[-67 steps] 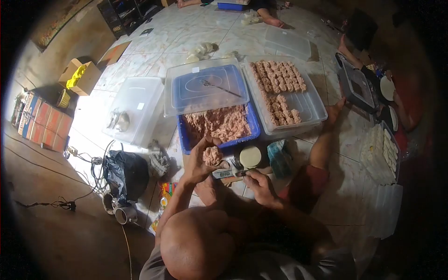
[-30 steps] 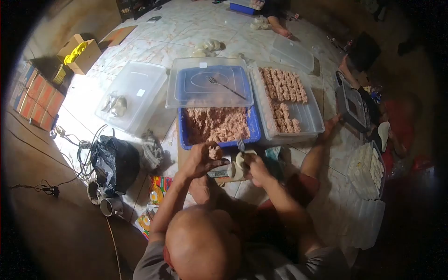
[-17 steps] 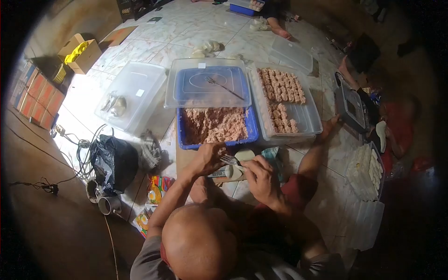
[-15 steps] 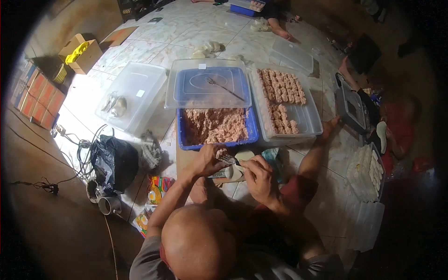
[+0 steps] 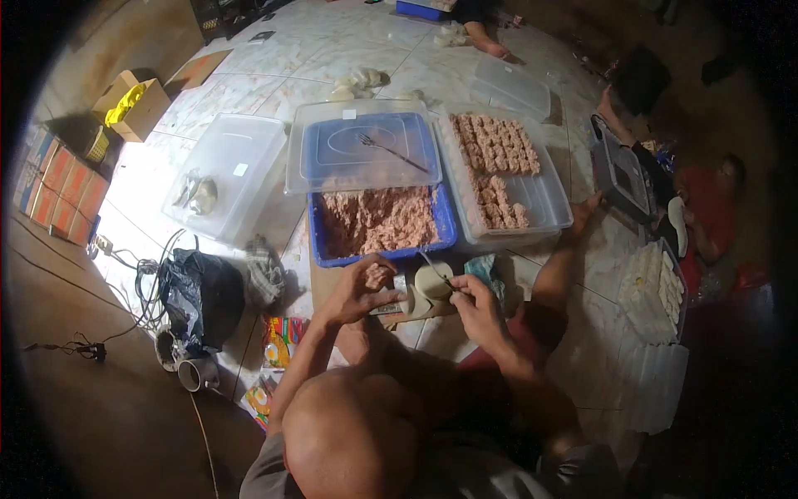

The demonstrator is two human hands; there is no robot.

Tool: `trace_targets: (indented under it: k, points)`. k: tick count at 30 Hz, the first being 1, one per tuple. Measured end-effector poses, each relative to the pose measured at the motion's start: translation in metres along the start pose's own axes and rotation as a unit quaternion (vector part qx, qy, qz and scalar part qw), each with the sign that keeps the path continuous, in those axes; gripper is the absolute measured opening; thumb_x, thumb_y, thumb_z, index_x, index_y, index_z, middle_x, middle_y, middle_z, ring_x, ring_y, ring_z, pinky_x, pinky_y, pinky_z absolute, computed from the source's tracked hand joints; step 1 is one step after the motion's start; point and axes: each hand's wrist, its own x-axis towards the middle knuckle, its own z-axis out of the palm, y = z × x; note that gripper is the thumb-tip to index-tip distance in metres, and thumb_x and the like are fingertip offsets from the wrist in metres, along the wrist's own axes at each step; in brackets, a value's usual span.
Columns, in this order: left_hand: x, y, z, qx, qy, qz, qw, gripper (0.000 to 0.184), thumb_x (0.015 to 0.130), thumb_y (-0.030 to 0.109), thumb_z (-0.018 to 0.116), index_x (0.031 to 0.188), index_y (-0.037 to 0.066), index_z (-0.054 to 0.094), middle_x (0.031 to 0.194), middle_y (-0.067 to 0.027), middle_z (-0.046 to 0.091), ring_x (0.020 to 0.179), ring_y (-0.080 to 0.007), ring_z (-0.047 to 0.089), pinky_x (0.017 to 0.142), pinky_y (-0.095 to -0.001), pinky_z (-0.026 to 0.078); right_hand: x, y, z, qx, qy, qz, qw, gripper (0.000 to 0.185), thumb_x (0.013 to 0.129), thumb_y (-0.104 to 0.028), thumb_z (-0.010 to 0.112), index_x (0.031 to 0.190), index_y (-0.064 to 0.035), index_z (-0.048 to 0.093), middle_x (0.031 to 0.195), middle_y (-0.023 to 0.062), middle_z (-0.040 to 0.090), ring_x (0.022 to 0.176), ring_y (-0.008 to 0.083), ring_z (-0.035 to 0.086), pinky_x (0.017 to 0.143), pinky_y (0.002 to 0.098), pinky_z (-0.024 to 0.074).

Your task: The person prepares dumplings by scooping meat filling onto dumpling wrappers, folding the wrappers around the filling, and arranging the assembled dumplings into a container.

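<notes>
My left hand (image 5: 356,293) curls around a lump of pinkish minced mixture (image 5: 378,275) just in front of the blue tub (image 5: 384,257). A fork (image 5: 437,271) is pinched in my right hand (image 5: 484,320), its tines pointing up toward the tub's near edge. More of the mixture (image 5: 374,220) fills the tub, scooped lower in places. Below my hands are a pale round dish (image 5: 432,283) and what looks like a small kitchen scale (image 5: 391,308), partly covered. At the right, a clear container (image 5: 549,208) holds rows of shaped lumps (image 5: 497,145).
A clear lid (image 5: 299,158) covers the tub's far part, with a second fork (image 5: 392,153) on it. Another lid (image 5: 224,150) lies left. Around me are a black bag (image 5: 199,291), a mug (image 5: 198,372), noodle packets (image 5: 283,341) and a filled container (image 5: 652,291). Another person (image 5: 706,212) sits at right.
The fork has moved away from the lump in my left hand, to the right, and its tines now point up. My left hand has opened somewhat around the lump. The view shifted slightly.
</notes>
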Motion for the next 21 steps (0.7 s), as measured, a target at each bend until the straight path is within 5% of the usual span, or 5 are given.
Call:
trace_targets:
  k: [3,6,10,13,21]
  points:
    - [0.018,-0.002,0.014,0.040,-0.005,0.025,0.999,0.031,0.078,0.018,0.086,0.096,0.002,0.066,0.087,-0.0069,0.066,0.080,-0.0180,0.060,0.075,-0.0347,0.051,-0.005,-0.057,0.008,-0.160,0.059,-0.174,0.970,0.022,0.092,0.001,0.056,0.111,0.0004,0.067,0.096,0.0135,0.064,0.090,0.0265,0.064,0.078,0.0334,0.0503]
    - [0.020,0.011,0.016,0.244,0.042,0.195,0.949,0.044,0.076,0.033,0.085,0.100,0.001,0.066,0.080,-0.0155,0.065,0.071,-0.0367,0.059,0.070,-0.0396,0.051,-0.020,-0.078,-0.001,-0.182,-0.001,-0.133,0.974,0.022,0.091,0.001,0.058,0.111,0.0011,0.068,0.097,0.0180,0.064,0.091,0.0344,0.064,0.079,0.0385,0.0503]
    - [0.017,0.011,0.016,0.230,0.017,0.089,0.969,0.047,0.075,0.029,0.088,0.105,0.001,0.066,0.084,-0.0152,0.067,0.076,-0.0328,0.065,0.071,-0.0388,0.051,-0.016,-0.089,-0.011,-0.110,0.041,-0.122,0.986,0.020,0.091,0.002,0.056,0.109,0.0023,0.066,0.098,0.0185,0.064,0.092,0.0354,0.064,0.079,0.0407,0.0500]
    - [0.013,0.028,0.014,-0.063,-0.014,0.143,0.988,0.049,0.073,0.020,0.090,0.110,-0.002,0.065,0.096,-0.0124,0.069,0.087,-0.0170,0.062,0.078,-0.0347,0.050,-0.015,-0.101,-0.018,-0.105,0.073,-0.129,0.983,0.019,0.092,0.000,0.057,0.109,0.0025,0.066,0.098,0.0185,0.064,0.092,0.0342,0.065,0.079,0.0398,0.0501]
    - [0.015,0.025,0.016,0.156,-0.006,0.096,0.983,0.036,0.076,0.019,0.084,0.101,0.001,0.066,0.084,-0.0141,0.066,0.079,-0.0237,0.063,0.074,-0.0374,0.050,-0.022,-0.089,-0.003,-0.158,0.012,-0.117,0.980,0.020,0.090,0.002,0.059,0.108,0.0023,0.069,0.095,0.0170,0.065,0.091,0.0326,0.065,0.081,0.0377,0.0511]
